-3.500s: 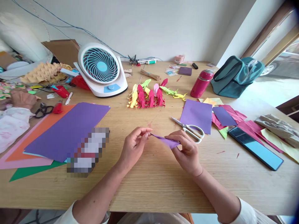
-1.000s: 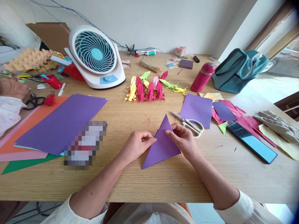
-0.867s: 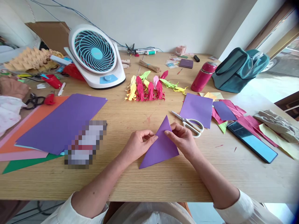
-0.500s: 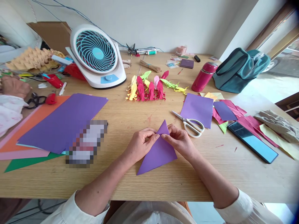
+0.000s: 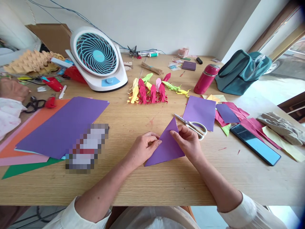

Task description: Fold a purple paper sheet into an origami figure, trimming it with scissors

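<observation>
A purple paper folded into a triangle is held just above the wooden table, apex pointing away from me. My left hand pinches its left edge with curled fingers. My right hand grips its right edge, thumb on top. White-handled scissors lie just beyond my right hand.
Large purple, orange, pink and green sheets lie at the left. A row of folded paper figures stands mid-table, a white fan behind. A red bottle, teal bag, paper scraps and a phone are at the right. Another person's hand rests far left.
The paper went from a narrow folded strip held in the air to a flat triangle between both hands. Over the last half second the triangle tilted slightly right and my hands shifted with it.
</observation>
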A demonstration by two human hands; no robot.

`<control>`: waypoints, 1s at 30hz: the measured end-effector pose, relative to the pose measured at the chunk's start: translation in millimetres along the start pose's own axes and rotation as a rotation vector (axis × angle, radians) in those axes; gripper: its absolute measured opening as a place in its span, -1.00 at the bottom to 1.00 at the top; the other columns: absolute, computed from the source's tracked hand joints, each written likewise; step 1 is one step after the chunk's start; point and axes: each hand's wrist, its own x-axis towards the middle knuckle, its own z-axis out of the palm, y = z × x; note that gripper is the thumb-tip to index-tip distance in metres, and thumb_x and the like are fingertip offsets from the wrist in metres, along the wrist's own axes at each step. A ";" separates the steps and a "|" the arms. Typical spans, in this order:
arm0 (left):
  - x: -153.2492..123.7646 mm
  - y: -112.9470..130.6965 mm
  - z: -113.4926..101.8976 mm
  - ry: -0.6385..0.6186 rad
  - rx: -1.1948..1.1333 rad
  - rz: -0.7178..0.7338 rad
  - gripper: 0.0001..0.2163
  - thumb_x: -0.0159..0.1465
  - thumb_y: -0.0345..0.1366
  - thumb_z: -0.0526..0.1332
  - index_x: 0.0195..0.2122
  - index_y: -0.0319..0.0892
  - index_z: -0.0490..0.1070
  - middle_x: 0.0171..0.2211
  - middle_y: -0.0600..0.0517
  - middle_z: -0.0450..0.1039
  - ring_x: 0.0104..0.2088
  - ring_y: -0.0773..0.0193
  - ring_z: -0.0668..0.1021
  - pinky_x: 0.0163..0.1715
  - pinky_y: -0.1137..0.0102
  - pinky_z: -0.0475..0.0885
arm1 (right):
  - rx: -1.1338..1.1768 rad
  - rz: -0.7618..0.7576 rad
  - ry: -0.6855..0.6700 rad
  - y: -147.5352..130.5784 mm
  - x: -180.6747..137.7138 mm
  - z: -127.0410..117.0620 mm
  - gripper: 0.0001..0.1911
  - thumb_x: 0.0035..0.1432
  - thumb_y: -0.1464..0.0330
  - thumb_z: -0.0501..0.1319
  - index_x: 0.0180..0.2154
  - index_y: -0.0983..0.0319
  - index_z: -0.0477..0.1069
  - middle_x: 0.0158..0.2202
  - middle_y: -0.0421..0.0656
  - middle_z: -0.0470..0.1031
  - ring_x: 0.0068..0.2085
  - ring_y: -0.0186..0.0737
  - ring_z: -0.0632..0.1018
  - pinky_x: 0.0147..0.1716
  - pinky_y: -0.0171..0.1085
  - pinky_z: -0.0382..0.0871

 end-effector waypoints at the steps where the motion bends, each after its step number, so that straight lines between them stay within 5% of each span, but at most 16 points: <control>1: 0.2 -0.4 -0.1 -0.004 0.000 -0.005 -0.72 0.34 -0.22 0.18 -0.48 -0.20 0.48 -0.25 -0.05 0.50 -0.27 0.26 0.53 -0.27 0.44 0.39 | -0.012 -0.024 0.014 0.1 0.3 -1.2 -0.66 0.15 0.10 0.35 -0.47 0.17 0.36 -0.48 -0.24 0.36 -0.49 -0.34 0.29 -0.51 -0.30 0.19; 8: -0.3 -0.3 -2.6 -0.051 0.041 -0.081 -0.64 0.32 -0.10 0.16 -0.56 -0.18 0.28 -0.55 0.13 0.20 -0.49 0.36 0.29 -0.47 0.45 0.19 | -0.041 -0.070 0.111 -7.8 2.4 -5.9 -0.66 0.14 0.08 0.34 -0.47 0.15 0.35 -0.50 -0.23 0.36 -0.48 -0.29 0.32 -0.49 -0.27 0.21; 17: -1.9 -1.6 -3.6 -0.092 0.108 -0.094 -0.58 0.32 -0.03 0.13 -0.59 -0.15 0.11 -0.59 0.17 0.01 -0.53 0.39 0.17 -0.54 0.47 0.08 | 0.012 -0.042 0.174 -9.3 4.3 -9.4 -0.67 0.10 0.08 0.37 -0.46 0.13 0.36 -0.49 -0.24 0.35 -0.49 -0.27 0.33 -0.47 -0.26 0.21; 25: -3.3 4.0 -1.4 -0.057 -0.015 -0.142 -0.75 0.28 -0.12 0.17 -0.47 -0.14 0.26 -0.56 0.17 0.25 -0.55 0.38 0.39 -0.56 0.51 0.25 | 0.022 -0.046 0.248 -14.7 6.6 -14.6 -0.61 0.07 0.05 0.38 -0.48 0.15 0.32 -0.53 -0.27 0.27 -0.51 -0.33 0.25 -0.51 -0.29 0.16; 30: -2.3 2.3 -0.2 -0.012 -0.088 -0.165 -0.75 0.25 -0.11 0.21 -0.45 -0.14 0.28 -0.54 0.18 0.27 -0.59 0.43 0.40 -0.59 0.53 0.28 | -0.108 -0.150 0.197 -9.0 6.5 -15.1 -0.71 0.14 0.11 0.34 -0.38 0.14 0.35 -0.41 -0.22 0.36 -0.39 -0.24 0.36 -0.38 -0.25 0.30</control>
